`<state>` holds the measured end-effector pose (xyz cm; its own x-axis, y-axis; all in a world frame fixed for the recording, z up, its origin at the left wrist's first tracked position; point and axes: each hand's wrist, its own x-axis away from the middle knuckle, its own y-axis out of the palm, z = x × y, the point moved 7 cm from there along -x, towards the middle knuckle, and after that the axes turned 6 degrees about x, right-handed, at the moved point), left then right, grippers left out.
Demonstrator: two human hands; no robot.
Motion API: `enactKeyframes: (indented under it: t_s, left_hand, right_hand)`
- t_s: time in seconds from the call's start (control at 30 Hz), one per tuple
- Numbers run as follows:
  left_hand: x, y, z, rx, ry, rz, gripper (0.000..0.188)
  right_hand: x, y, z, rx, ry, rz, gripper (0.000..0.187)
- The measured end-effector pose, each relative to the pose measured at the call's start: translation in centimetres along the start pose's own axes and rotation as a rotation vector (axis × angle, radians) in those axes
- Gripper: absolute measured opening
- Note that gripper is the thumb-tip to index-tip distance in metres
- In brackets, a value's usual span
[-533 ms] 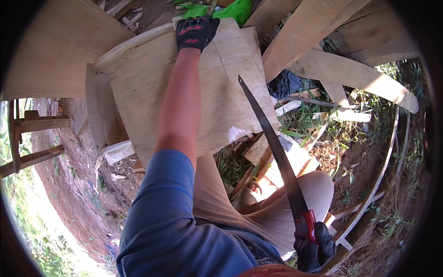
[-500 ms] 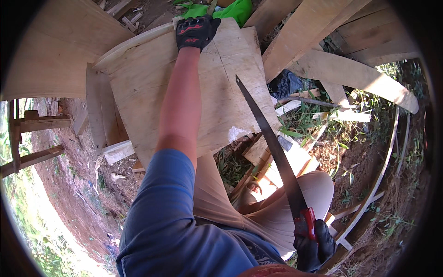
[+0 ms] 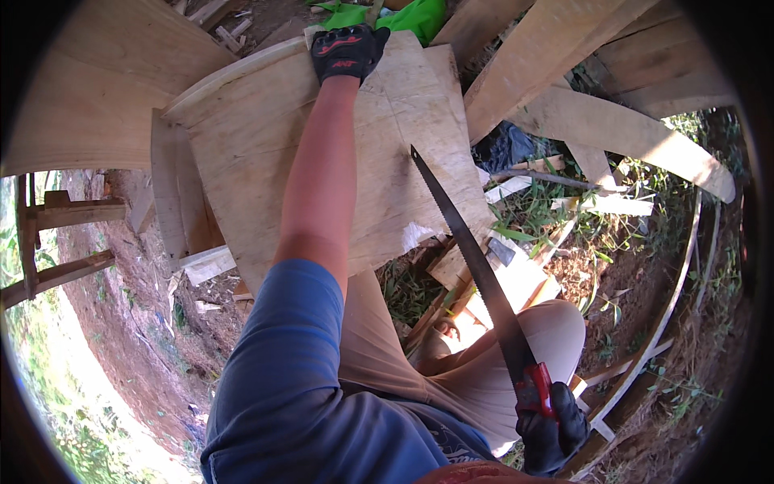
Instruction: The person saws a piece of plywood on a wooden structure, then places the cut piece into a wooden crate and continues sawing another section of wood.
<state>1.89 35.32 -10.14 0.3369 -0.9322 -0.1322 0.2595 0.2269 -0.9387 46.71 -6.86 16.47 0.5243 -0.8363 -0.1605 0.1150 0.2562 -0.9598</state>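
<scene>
A pale plywood board (image 3: 242, 153) lies in front of me, with a thin dark line running down its right part. My left hand (image 3: 347, 55), in a black glove with red marks, is at the board's far edge, its fingers curled over that edge and their tips hidden. At the lower right my right hand (image 3: 552, 431), also black-gloved, is closed round the red handle of a hand saw (image 3: 484, 278). The long dark toothed blade points up and away, its tip over the board's right part. Whether the tip touches the wood I cannot tell.
Curved wooden planks (image 3: 621, 137) lie at the far right, near a black plastic bag (image 3: 504, 145). Green cloth (image 3: 419, 20) shows beyond the board. A large wooden panel (image 3: 105, 89) stands at the far left. Wood offcuts (image 3: 455, 266) and grass lie beside my bent leg (image 3: 548, 331).
The saw's tip has shifted a little nearer to me over the board. My left hand keeps its place on the far edge, and the view has moved slightly.
</scene>
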Motion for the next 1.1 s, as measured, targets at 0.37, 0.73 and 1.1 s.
enactKeyframes:
  t_s: [0.37,0.73,1.1]
  left_hand:
    - [0.1,-0.6,0.1,-0.017,0.005,0.009,0.064]
    - [0.0,-0.6,0.1,0.010,-0.041,-0.034,0.065]
    - [-0.2,0.1,-0.3,0.029,-0.033,0.024,0.064]
  right_hand:
    - [0.9,0.6,1.1,-0.111,0.073,-0.021,0.038]
    - [1.8,0.5,0.9,-0.078,0.004,0.010,0.040]
    - [2.9,1.3,1.9,-0.225,0.121,-0.050,0.036]
